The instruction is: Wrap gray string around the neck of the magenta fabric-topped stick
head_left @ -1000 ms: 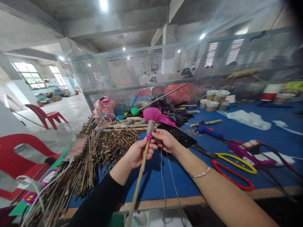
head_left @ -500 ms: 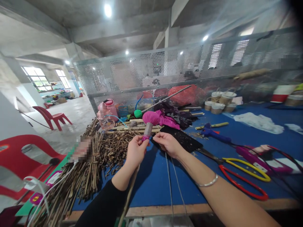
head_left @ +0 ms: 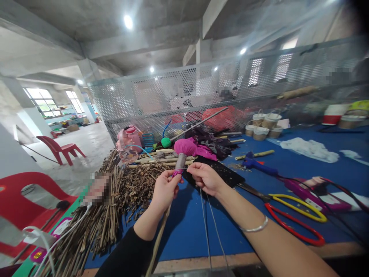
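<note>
Grey perforated metal screen (head_left: 161, 92) stands behind the long blue-topped surface (head_left: 184, 234), whose right end is dim and blurred. Two red plastic chairs (head_left: 15, 204) stand at the left, the nearer cut off by the view's edge. One heap of dry brown stalks (head_left: 106, 219), too tangled to count, covers the surface's left. One slender pale wooden stick (head_left: 157, 246) slopes out at the bottom, its upper stretch hidden by the left hand (head_left: 165, 188). One pair of scissors with a yellow and a red handle (head_left: 268, 197) lies at the right.

The left hand's grip is bent snugly round gathered magenta cloth; the right hand (head_left: 204, 179), just beside, has thumb and forefinger pinched together. Five small tan cups with white rims (head_left: 261, 133) cluster near the screen. Above the surface, just beyond both hands, is one round magenta cloth ball (head_left: 184, 147), its neck wound in grey. Thin grey thread (head_left: 185, 168) runs taut from neck to right fingertips; two strands hang below that hand.
</note>
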Tool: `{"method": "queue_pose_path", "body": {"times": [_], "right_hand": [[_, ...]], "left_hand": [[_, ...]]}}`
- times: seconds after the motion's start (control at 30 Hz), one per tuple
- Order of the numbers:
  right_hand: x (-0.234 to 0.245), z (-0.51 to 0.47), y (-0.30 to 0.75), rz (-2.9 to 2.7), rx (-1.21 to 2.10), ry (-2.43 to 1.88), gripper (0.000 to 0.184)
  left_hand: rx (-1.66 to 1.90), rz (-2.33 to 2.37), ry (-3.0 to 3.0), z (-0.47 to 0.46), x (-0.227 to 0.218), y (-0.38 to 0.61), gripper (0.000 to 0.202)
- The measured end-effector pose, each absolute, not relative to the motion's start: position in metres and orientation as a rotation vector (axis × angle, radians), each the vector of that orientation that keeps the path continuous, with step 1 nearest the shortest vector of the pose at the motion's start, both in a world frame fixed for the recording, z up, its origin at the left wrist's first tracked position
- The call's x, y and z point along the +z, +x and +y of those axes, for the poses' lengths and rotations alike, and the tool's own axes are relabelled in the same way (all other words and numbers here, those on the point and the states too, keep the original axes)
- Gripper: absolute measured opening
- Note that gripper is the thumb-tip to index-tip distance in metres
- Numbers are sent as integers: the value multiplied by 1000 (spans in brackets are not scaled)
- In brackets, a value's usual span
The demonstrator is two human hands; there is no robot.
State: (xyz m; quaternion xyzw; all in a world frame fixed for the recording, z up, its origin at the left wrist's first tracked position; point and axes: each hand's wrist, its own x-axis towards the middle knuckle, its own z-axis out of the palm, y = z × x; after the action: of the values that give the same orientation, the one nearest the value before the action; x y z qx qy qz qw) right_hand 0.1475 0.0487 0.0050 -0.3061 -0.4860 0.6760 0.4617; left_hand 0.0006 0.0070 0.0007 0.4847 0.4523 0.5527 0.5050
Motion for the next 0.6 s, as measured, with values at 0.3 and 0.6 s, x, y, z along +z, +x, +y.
{"method": "queue_pose_path", "body": {"times": [0.3, 0.6], "right_hand": [[-2, 53, 143, -1197, 1731, -720, 33], [-7, 55, 146, -1311, 1796, -647, 36]], "left_hand": [[1307, 860, 934, 3, 6, 0, 36], [929, 703, 665, 6, -3, 0, 22]]}}
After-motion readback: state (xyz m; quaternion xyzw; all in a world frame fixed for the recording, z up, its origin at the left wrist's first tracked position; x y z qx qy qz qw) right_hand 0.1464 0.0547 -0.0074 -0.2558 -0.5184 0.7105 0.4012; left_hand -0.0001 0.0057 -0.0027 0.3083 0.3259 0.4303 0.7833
